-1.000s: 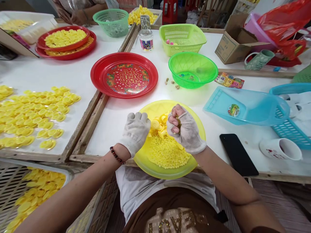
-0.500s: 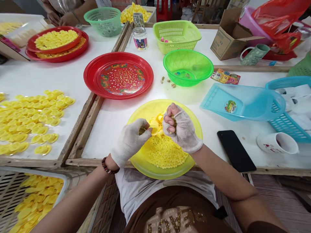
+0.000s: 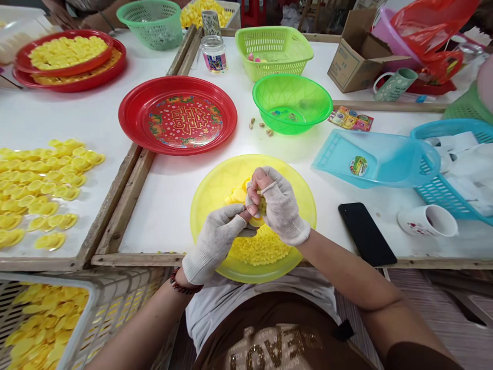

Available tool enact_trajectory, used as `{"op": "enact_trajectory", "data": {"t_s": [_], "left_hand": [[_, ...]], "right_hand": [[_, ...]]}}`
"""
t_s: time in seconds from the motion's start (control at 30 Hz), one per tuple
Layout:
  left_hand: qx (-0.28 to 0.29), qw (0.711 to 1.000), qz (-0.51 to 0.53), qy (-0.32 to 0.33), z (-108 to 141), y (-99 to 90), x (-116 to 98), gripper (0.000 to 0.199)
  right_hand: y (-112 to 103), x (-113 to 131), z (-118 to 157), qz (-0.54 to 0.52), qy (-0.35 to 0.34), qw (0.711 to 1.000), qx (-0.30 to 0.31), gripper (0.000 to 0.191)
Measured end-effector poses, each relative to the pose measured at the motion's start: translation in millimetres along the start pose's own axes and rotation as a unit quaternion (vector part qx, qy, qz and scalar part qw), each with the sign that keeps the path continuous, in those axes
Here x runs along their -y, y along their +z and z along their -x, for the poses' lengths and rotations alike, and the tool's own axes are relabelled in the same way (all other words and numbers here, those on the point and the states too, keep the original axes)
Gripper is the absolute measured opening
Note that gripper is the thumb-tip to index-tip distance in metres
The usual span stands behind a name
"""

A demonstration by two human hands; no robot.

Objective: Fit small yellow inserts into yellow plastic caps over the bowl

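Observation:
Both hands wear white fingerless gloves and meet over a yellow bowl (image 3: 208, 180). Small yellow pieces (image 3: 265, 249) lie heaped in its near part, and larger yellow round pieces (image 3: 238, 194) lie farther back. My left hand (image 3: 227, 231) is closed on a yellow ring-shaped piece (image 3: 257, 221), partly hidden by the fingers. Curled fingers of my right hand (image 3: 273, 200) wrap round several small yellow pieces, which show in the palm. Its fingertips touch the left fingertips at the ring-shaped piece.
A red tray (image 3: 134, 115) lies behind the bowl, near a green bowl (image 3: 292, 103). To the right are a blue scoop (image 3: 400, 159), a black phone (image 3: 365, 234) and a white mug (image 3: 414, 221). Yellow discs (image 3: 46, 208) cover the left table; a person's hands show beyond it.
My left hand has moved right, and the right hand slightly left, so their fingertips now meet. The view has shifted a little to the right.

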State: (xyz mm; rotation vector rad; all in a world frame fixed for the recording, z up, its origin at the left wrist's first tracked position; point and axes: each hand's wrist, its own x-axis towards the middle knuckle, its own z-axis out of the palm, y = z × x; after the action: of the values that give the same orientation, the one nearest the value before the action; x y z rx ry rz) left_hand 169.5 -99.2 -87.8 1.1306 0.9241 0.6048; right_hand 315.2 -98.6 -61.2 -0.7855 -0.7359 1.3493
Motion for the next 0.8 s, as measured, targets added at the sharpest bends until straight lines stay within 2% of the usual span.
{"op": "enact_trajectory", "data": {"t_s": [0.17, 0.37, 0.8], "left_hand": [[-0.008, 1.000, -0.009, 0.005, 0.1, -1.1, 1.9, 0.031], [-0.010, 1.000, -0.011, -0.001, 0.5, -1.9, 2.4, 0.030], [-0.018, 1.000, -0.002, 0.003, 0.7, -1.2, 1.3, 0.031]], "right_hand": [[-1.4, -2.0, -0.9, 0.001, -0.034, 0.999, 0.003, 0.039], [-1.8, -0.7, -2.3, -0.006, -0.043, 0.999, 0.001, 0.039], [-3.4, -0.1, -2.4, -0.003, -0.019, 1.000, -0.009, 0.042]]}}
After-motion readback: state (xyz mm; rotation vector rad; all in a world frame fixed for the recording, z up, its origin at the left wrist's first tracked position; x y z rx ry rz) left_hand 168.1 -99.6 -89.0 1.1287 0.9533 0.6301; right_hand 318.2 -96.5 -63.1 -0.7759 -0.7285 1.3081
